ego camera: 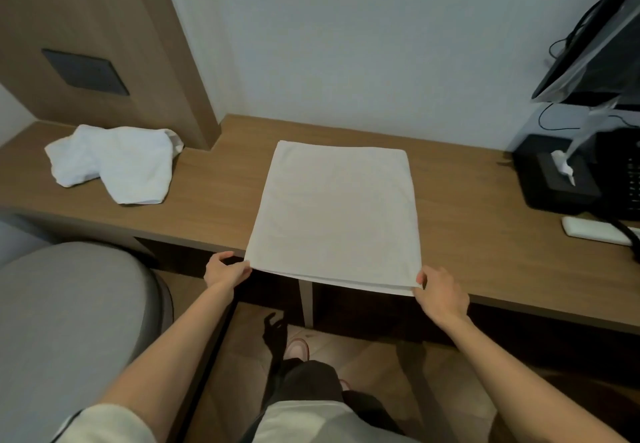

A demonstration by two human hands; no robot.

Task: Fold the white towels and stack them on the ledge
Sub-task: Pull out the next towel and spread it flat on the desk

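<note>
Two hands in view, both on one towel. Left hand [225,269], lower centre-left, fingers curled, pinches the near-left corner of the flat towel [334,214]. Right hand [441,292], lower centre-right, thumb on top, pinches the near-right corner.

White towels: two clumps.
- Flat towel, frame centre, spread smooth on the wooden ledge [214,200]. Near edge hangs just past the ledge front and shows stacked layers, so it is folded over at least once.
- Crumpled towel [114,162], left of frame, bunched on the same ledge, well apart from the flat one, untouched. Cannot tell whether it is one towel or more.

One ledge, running left to right across mid-frame.

Other items, one each:
- black tissue box [554,179], right edge, on the ledge, white tissue sticking up
- white flat object [594,230], just below the box
- dark screen [599,44], upper right, cables behind it
- black wall plate [85,70], upper left, on a wood panel
- grey seat [69,321], lower left
- shoe [297,347], bottom centre, on the floor
</note>
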